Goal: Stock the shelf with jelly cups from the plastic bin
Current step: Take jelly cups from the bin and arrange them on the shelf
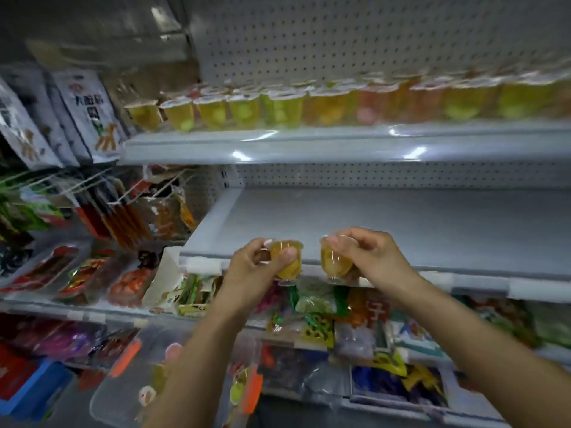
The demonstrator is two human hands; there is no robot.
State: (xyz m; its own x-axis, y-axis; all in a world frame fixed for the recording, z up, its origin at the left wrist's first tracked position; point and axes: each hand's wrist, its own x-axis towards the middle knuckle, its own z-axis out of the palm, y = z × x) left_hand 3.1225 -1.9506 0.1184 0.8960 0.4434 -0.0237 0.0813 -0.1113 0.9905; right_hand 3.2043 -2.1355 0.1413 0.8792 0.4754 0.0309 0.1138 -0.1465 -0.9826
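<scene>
Jelly cup (pixel 286 261) was gripped in your left hand (pixel 251 268) at the front edge of the shelf (pixel 401 230); your right hand (pixel 372 261) pinched a second jelly cup (pixel 335 262) just beside it, at that same edge.

Upper-shelf jelly cups (pixel 340 106) blur toward the right edge, which cuts the row | white packets (pixel 92 112) at left smeared, small print unreadable | plastic bin (pixel 117 403) blurred, crossed by 2 forearms (pixel 197 366), cut by bottom edge | left cup (pixel 290 267), right cup (pixel 335 263) partly behind fingers (pixel 340 239)
</scene>
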